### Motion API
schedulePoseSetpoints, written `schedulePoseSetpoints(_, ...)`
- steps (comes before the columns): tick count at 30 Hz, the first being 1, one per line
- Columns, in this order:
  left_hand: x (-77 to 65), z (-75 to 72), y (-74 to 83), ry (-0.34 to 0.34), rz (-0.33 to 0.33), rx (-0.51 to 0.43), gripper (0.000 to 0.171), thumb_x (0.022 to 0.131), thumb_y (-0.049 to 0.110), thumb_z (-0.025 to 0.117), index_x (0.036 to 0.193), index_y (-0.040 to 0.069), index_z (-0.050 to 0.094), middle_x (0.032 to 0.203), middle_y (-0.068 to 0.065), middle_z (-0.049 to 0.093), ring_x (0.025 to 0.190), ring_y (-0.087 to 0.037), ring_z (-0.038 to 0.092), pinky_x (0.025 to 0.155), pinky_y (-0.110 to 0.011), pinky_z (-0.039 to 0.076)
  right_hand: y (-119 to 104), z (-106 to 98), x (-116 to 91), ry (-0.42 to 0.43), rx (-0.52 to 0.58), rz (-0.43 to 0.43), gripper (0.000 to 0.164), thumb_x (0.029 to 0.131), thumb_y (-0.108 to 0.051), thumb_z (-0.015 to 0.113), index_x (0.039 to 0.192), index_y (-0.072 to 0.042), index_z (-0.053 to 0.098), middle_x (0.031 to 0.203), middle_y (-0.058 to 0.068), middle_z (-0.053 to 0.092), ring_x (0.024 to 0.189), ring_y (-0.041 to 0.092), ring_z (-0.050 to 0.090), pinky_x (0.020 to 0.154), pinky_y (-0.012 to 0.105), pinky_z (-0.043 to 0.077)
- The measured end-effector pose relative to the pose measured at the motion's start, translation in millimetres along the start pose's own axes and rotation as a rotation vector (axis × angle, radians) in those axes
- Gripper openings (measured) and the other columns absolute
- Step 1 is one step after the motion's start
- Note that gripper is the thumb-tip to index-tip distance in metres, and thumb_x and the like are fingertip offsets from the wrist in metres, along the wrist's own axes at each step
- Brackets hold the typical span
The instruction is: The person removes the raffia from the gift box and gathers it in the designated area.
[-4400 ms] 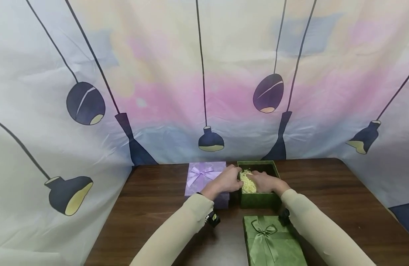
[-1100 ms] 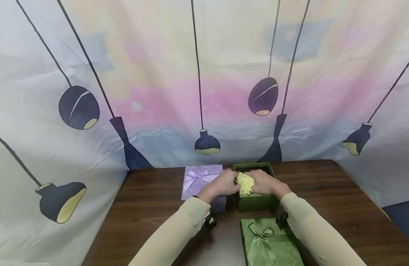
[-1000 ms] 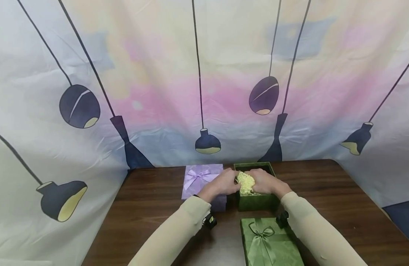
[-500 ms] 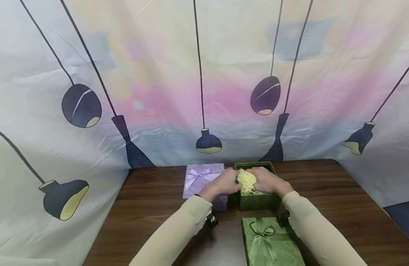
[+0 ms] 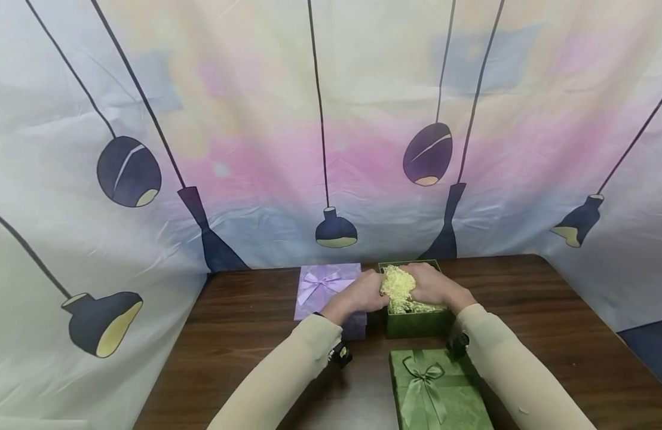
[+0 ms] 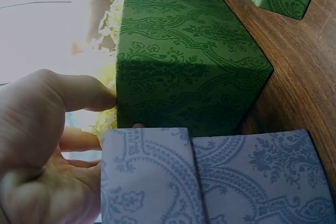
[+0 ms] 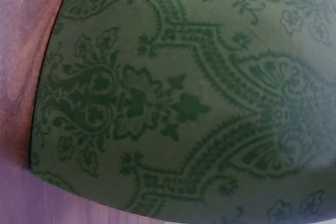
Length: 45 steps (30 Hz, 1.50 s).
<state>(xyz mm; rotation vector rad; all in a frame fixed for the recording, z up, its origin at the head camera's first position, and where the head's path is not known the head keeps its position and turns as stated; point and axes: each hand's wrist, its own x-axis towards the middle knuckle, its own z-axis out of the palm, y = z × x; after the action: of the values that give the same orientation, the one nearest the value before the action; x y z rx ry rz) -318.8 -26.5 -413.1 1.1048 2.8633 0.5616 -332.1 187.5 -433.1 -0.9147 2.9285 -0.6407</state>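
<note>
A clump of pale yellow shredded paper rises above the open green gift box, and more of it lies along the box's front. My right hand has its fingers in that clump, over the box; the fingertips are hidden by paper. My left hand holds the box at its left rim. In the left wrist view, the thumb lies at the rim, while a fingertip shows between the green box and the purple gift box. The right wrist view shows only the patterned green box side and some tabletop.
The purple box with a ribbon bow stands close on the left, under my left wrist. A green lid with a bow lies in front, below my right forearm. The brown table ends against a printed curtain.
My right hand has come up from inside the green box, and the shredded paper bulges higher and spreads further across the front. My left hand stays at the left rim.
</note>
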Motion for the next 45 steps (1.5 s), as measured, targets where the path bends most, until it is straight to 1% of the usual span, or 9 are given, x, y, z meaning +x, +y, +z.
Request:
schedulePoseSetpoints(6,-0.6,-1.2,2.8,0.001,0.008,-0.006,0.011,0.082,0.017,0.068,0.082,0.012,0.058,0.069,0.003,0.053,0.065,-0.011,0.051,0.062,-0.021,0.044,3,-2,-2,0.01,-0.006,0.015,0.066,0.076,0.003,0.054,0.142,0.002,0.047,0.139,0.019,0.054,0.128,0.037,0.05,0.1,0.053,0.045)
schedulePoseSetpoints(9,-0.9,-0.5,3.3,-0.007,-0.008,-0.012,0.011,0.083,0.018,0.069,0.084,0.011,0.059,0.071,0.003,0.054,0.068,-0.012,0.052,0.063,-0.022,0.044,4,-4,-2,0.013,0.004,0.005,0.067,0.075,0.004,0.054,0.142,0.001,0.047,0.139,0.019,0.053,0.128,0.038,0.05,0.1,0.053,0.045)
schedulePoseSetpoints(18,-0.3,-0.2,3.8,-0.014,-0.042,-0.008,0.02,0.084,0.022,0.07,0.097,0.008,0.062,0.083,-0.001,0.061,0.078,-0.013,0.057,0.072,-0.025,0.049,-1,-14,-5,0.0,0.003,0.047,0.068,0.076,0.002,0.054,0.144,0.001,0.045,0.141,0.024,0.049,0.131,0.042,0.045,0.102,0.057,0.041)
schedulePoseSetpoints(25,-1.1,-3.4,4.4,-0.037,-0.063,-0.043,0.012,0.085,0.017,0.067,0.087,0.01,0.058,0.081,-0.002,0.059,0.073,-0.014,0.054,0.066,-0.024,0.047,-3,-25,-3,0.035,-0.007,0.014,0.067,0.075,0.004,0.055,0.142,0.0,0.047,0.137,0.022,0.054,0.127,0.039,0.051,0.098,0.054,0.045)
schedulePoseSetpoints(28,-1.8,-3.5,3.9,-0.054,-0.093,-0.043,0.015,0.085,0.017,0.067,0.092,0.005,0.06,0.091,-0.007,0.061,0.082,-0.017,0.057,0.072,-0.026,0.048,-5,-29,-3,0.04,0.005,0.023,0.068,0.075,0.004,0.055,0.143,0.003,0.045,0.139,0.023,0.052,0.129,0.039,0.049,0.1,0.055,0.044)
schedulePoseSetpoints(31,-2.9,-3.3,3.8,-0.07,-0.116,-0.016,0.031,0.087,0.019,0.068,0.109,0.0,0.061,0.107,-0.013,0.063,0.1,-0.022,0.059,0.086,-0.031,0.05,-5,-32,-3,0.037,0.014,0.032,0.069,0.075,0.004,0.055,0.143,0.005,0.043,0.141,0.024,0.05,0.131,0.04,0.046,0.102,0.055,0.043)
schedulePoseSetpoints(34,-3.4,-2.7,4.2,-0.078,-0.124,0.004,0.04,0.087,0.021,0.068,0.118,-0.002,0.059,0.115,-0.015,0.062,0.109,-0.024,0.059,0.093,-0.032,0.049,-5,-32,-3,0.039,0.03,0.029,0.07,0.075,0.005,0.054,0.144,0.005,0.043,0.142,0.023,0.05,0.131,0.039,0.046,0.101,0.054,0.043)
schedulePoseSetpoints(40,-2.2,-1.5,4.3,-0.077,-0.123,-0.019,0.036,0.087,0.02,0.068,0.116,0.0,0.06,0.113,-0.014,0.062,0.106,-0.023,0.059,0.09,-0.032,0.05,-3,-34,-3,0.079,0.04,0.004,0.071,0.072,0.008,0.054,0.143,0.003,0.045,0.139,0.021,0.054,0.129,0.038,0.05,0.099,0.053,0.046)
schedulePoseSetpoints(45,-1.8,-2.1,3.0,-0.068,-0.116,-0.025,0.032,0.087,0.021,0.067,0.11,0.0,0.061,0.109,-0.013,0.063,0.101,-0.022,0.06,0.087,-0.031,0.05,-2,-41,-3,0.068,0.049,0.044,0.072,0.073,0.008,0.053,0.144,0.005,0.041,0.142,0.023,0.049,0.131,0.04,0.046,0.099,0.054,0.045)
